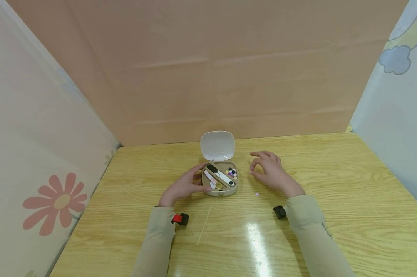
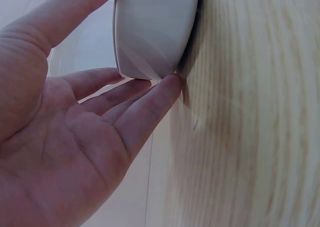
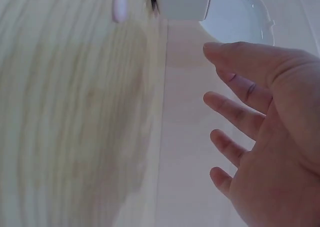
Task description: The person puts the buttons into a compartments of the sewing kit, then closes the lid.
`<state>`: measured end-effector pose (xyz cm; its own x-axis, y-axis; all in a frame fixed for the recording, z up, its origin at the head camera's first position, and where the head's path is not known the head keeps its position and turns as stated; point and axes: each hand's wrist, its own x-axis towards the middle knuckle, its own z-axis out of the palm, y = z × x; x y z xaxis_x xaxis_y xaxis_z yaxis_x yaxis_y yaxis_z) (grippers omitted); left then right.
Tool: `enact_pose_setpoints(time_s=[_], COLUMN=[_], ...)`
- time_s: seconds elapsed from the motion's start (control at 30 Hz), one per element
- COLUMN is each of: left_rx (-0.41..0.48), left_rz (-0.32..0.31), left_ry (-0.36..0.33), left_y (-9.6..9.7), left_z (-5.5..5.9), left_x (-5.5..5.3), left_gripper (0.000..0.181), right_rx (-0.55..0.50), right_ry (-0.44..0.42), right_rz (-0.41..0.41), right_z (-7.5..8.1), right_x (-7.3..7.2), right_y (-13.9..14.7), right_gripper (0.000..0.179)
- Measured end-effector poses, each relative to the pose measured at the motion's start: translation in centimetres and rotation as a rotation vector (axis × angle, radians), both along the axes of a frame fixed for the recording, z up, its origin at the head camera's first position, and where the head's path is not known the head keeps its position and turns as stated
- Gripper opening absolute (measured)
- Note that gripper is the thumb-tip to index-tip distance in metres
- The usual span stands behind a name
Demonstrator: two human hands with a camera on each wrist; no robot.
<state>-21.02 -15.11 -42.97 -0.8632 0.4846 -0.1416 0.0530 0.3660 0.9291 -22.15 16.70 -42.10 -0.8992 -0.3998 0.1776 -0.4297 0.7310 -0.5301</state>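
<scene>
An open white sewing box [image 1: 223, 193] stands on the table, its lid [image 1: 217, 146] tipped up at the back. My left hand [image 1: 185, 186] grips its left side, thumb at the front and fingertips on the wall [image 2: 155, 37]. A slim black-and-white tool [image 1: 223, 178] lies diagonally inside. Left of that tool are a pink-and-white strip [image 1: 210, 177] and a gold ring-shaped piece [image 1: 218, 186]; several small colored buttons [image 1: 231, 172] fill the right compartment. To the box's right, my right hand [image 1: 268, 173] pinches a tiny pale button [image 1: 251, 172] between thumb and forefinger, mostly hidden by the fingertips.
A small pink button [image 1: 257, 194] lies on the wooden table [image 1: 142, 246], below the right hand. Behind the table hangs a tan backdrop [image 1: 208, 77], with printed pale panels at either side. Each wrist wears a dark strap with a small device.
</scene>
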Motion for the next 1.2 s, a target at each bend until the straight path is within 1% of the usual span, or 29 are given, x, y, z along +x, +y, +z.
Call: enact_pose_setpoints(time_s=[0.07,0.27,0.37,0.7,0.97,1.2], left_rx=[0.0,0.022,0.025,0.011,0.008,0.007], left_rz=[-0.009,-0.041,-0.04,-0.037,-0.027,-0.018], left_ry=[-0.002,-0.016,-0.016,-0.024,-0.02,-0.009], left_y=[0.1,0.4,0.5,0.4,0.4,0.4], left_z=[0.3,2.4,2.8,3.0,3.0,2.8], left_x=[0.1,0.9,1.1,1.1,1.2,1.1], left_gripper=[0.093,0.091,0.09,0.09,0.09,0.089], right_rx=[0.002,0.004,0.004,0.022,0.039,0.035], right_ry=[0.008,0.059,0.088,0.153,0.158,0.177], right_rz=[0.0,0.014,0.026,0.051,0.086,0.122], right_z=[0.2,0.8,1.1,1.8,2.6,2.2], right_x=[0.0,0.0,0.0,0.0,0.2,-0.1], right_y=[-0.2,-0.9,-1.3,-2.6,-3.6,-4.8], right_gripper=[0.013,0.012,0.013,0.016,0.013,0.015])
